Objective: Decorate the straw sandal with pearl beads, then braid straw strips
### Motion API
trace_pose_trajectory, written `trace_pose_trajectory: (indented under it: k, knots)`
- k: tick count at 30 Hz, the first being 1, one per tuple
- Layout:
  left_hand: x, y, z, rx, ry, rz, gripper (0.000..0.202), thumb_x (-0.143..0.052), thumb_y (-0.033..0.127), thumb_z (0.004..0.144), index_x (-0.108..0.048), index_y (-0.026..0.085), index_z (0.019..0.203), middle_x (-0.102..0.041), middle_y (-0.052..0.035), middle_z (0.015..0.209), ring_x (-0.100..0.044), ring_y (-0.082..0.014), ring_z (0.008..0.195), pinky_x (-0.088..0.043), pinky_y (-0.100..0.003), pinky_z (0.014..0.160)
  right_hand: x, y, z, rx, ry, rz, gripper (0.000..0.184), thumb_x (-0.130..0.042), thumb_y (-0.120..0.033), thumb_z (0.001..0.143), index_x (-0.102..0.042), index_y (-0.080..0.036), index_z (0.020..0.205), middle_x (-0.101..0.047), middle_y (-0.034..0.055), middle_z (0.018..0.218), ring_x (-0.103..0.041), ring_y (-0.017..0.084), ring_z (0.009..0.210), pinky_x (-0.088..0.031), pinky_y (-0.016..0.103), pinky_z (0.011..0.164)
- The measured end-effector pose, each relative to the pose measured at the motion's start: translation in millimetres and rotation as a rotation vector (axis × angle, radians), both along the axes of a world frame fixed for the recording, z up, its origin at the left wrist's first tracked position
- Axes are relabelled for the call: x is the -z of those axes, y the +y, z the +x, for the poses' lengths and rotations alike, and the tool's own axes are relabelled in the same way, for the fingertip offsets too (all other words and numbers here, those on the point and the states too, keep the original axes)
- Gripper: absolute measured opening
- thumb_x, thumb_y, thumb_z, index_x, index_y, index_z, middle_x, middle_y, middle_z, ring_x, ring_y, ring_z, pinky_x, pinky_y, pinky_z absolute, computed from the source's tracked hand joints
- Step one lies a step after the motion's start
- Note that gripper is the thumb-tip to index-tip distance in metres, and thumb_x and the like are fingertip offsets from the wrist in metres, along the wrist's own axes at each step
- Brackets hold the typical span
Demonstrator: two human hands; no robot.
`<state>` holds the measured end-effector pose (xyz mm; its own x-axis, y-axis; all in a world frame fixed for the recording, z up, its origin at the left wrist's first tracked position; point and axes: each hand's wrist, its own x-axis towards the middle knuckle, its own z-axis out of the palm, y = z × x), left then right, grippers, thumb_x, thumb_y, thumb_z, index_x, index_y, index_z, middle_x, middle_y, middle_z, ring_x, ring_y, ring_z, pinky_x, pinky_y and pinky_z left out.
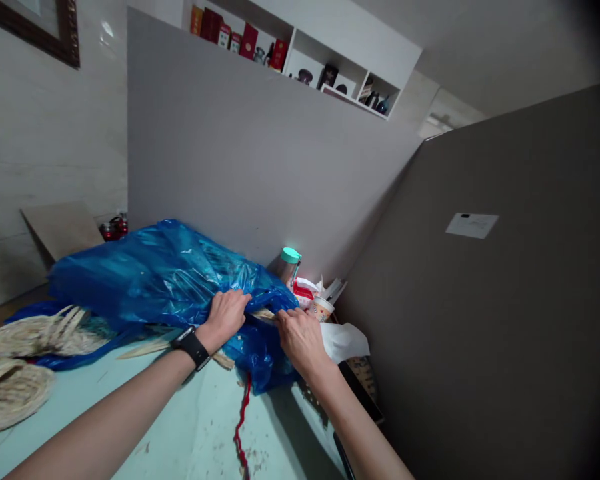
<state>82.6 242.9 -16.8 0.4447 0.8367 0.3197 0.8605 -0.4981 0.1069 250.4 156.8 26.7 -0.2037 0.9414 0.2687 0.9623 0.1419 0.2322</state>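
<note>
A big blue plastic bag (155,273) lies on the pale green table (180,427). My left hand (227,315), with a black watch on its wrist, grips the bag's plastic at its right end. My right hand (297,337) pinches pale straw strips (264,313) that stick out of the bag's mouth between the two hands. More straw strips (150,348) poke out under the bag near my left wrist.
Woven straw baskets (15,373) lie at the table's left edge. A red string (241,420) trails over the table front. A steel bottle with a teal lid (289,263), a paper cup (321,309) and white wrapping (345,340) crowd the corner by grey partition walls (480,320).
</note>
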Motion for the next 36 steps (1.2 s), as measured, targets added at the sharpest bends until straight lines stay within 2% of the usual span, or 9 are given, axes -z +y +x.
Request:
trace_pose_trajectory:
  k: [5,8,13,17,20,24,27,31,36]
  knots:
    - [-2.9,6,-3,-0.033,-0.046,-0.033,0.035,-0.061,0.033,0.092,-0.059,0.019,0.124,-0.063,-0.0098,0.125,-0.064,-0.025,0.105,-0.056,-0.046,0.087,-35.5,-37,24,0.082,-0.035,0.071,0.019,-0.052,-0.012,0.09,-0.069,-0.018,0.096,-0.07,0.0123,0.099,-0.061,0.026,0.095,-0.035,0.035,0.076]
    - [-3.6,6,-5,-0.053,-0.077,-0.041,0.034,-0.061,0.033,0.092,-0.059,0.019,0.124,-0.063,-0.0095,0.124,-0.065,-0.0246,0.104,-0.056,-0.045,0.086,-56.0,-74,46,0.162,-0.004,0.116,0.021,-0.051,-0.014,0.091,-0.07,-0.021,0.092,-0.07,0.0094,0.09,-0.062,0.023,0.083,-0.036,0.033,0.069]
    - [-5.5,-3,-5,-0.045,-0.083,-0.045,0.035,-0.061,0.033,0.092,-0.058,0.019,0.125,-0.062,-0.0101,0.127,-0.063,-0.0257,0.107,-0.055,-0.047,0.089,-64.8,-128,67,0.093,0.502,0.057,0.029,-0.046,-0.033,0.095,-0.069,-0.022,0.081,-0.067,0.0047,0.079,-0.061,0.019,0.067,-0.038,0.028,0.06]
    - [-10.0,-22,-6,0.032,-0.072,-0.079,0.035,-0.062,0.032,0.092,-0.058,0.019,0.125,-0.061,-0.0103,0.128,-0.063,-0.0261,0.108,-0.054,-0.048,0.089,-51.9,-147,62,-0.002,0.933,-0.055,0.034,-0.05,-0.044,0.093,-0.071,-0.018,0.086,-0.067,0.0048,0.074,-0.06,0.019,0.065,-0.043,0.026,0.058]
    - [-12.9,-44,-12,0.126,-0.104,-0.135,0.037,-0.062,0.033,0.092,-0.058,0.019,0.126,-0.06,-0.0108,0.131,-0.062,-0.027,0.11,-0.054,-0.05,0.091,-35.6,-152,51,-0.036,1.014,0.052,0.033,-0.053,-0.043,0.092,-0.072,-0.017,0.089,-0.07,0.0053,0.078,-0.062,0.019,0.068,-0.045,0.025,0.06]
    - [-26.5,-76,-29,0.232,-0.273,-0.254,0.039,-0.067,0.032,0.087,-0.061,0.018,0.123,-0.058,-0.0128,0.136,-0.055,-0.0318,0.123,-0.045,-0.055,0.102,-11.0,-155,28,-0.106,0.899,0.274,0.026,-0.05,-0.035,0.095,-0.07,-0.018,0.094,-0.072,0.0079,0.089,-0.066,0.02,0.078,-0.049,0.027,0.07]
    - [-44.4,-107,-41,0.275,-0.54,-0.365,0.04,-0.067,0.035,0.084,-0.064,0.018,0.12,-0.06,-0.0142,0.136,-0.049,-0.0336,0.132,-0.038,-0.047,0.11,7.1,-157,7,-0.143,0.738,0.423,0.023,-0.046,-0.027,0.097,-0.067,-0.017,0.099,-0.07,0.0089,0.088,-0.067,0.019,0.075,-0.048,0.027,0.069]
    - [-55.8,-154,-48,0.293,-0.923,-0.605,0.045,-0.041,0.047,0.095,-0.059,0.015,0.121,-0.072,-0.0128,0.115,-0.068,-0.0254,0.106,-0.055,-0.037,0.088,27.5,-162,-30,-0.193,0.497,0.564,0.023,-0.042,-0.018,0.098,-0.065,-0.017,0.098,-0.068,0.008,0.08,-0.063,0.018,0.062,-0.041,0.026,0.057]
    - [-42.3,-186,-56,0.238,-1.25,-0.762,0.028,-0.051,0.037,0.089,-0.063,0.016,0.103,-0.073,-0.0105,0.098,-0.069,-0.0226,0.089,-0.055,-0.035,0.081,37.9,-179,-64,-0.308,0.663,0.248,0.021,-0.046,-0.028,0.097,-0.064,-0.02,0.091,-0.064,0.0043,0.077,-0.06,0.017,0.061,-0.039,0.026,0.057]
